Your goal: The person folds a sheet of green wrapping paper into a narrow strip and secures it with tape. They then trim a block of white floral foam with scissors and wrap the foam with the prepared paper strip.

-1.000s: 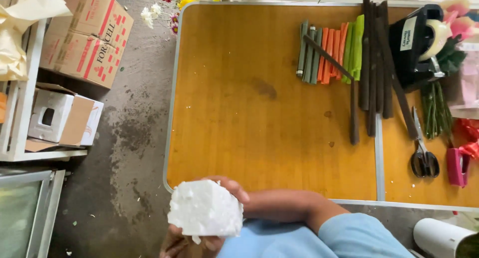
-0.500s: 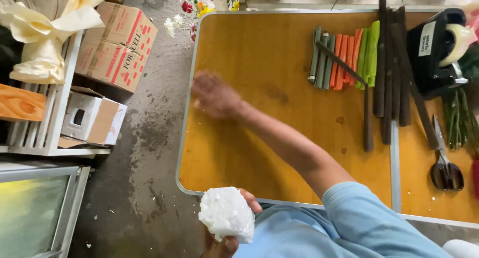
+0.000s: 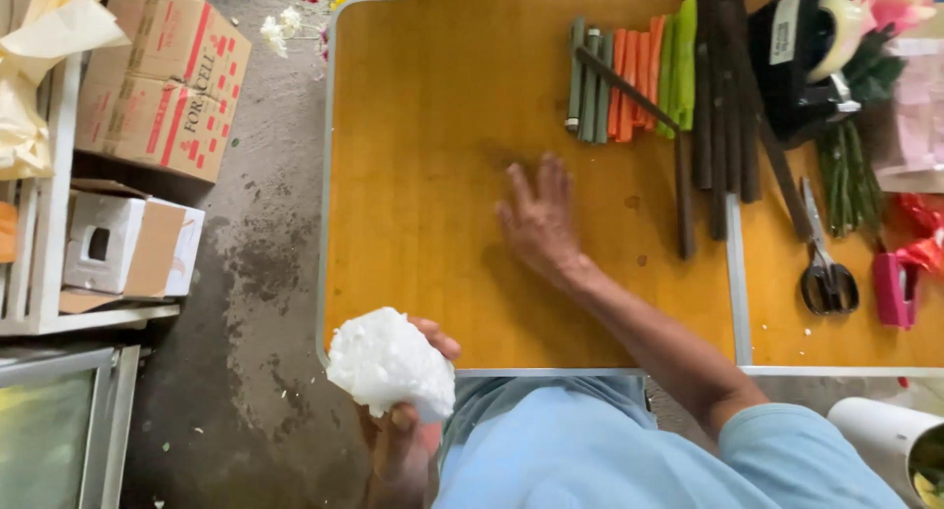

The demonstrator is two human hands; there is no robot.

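White foam lump [image 3: 389, 361] clutched in left hand [image 3: 401, 440]; right hand [image 3: 539, 219] spread flat on table [image 3: 423, 175], near stem sticks [image 3: 629, 71].

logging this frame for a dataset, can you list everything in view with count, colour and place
table: one, orange-brown top with a metal rim, centre
short sticks: a bundle, grey-green, orange and bright green, far side of the table
long dark sticks: several, dark brown, right of the short sticks
scissors: one, dark handles, right table section
tape dispenser: one, black, top right
green stems: a bunch, below the dispenser
cardboard boxes: two, one brown, one white and brown, floor at left
foam lump: one, white, off the table's near left corner
left hand: holding the foam lump
right hand: open, flat on the table
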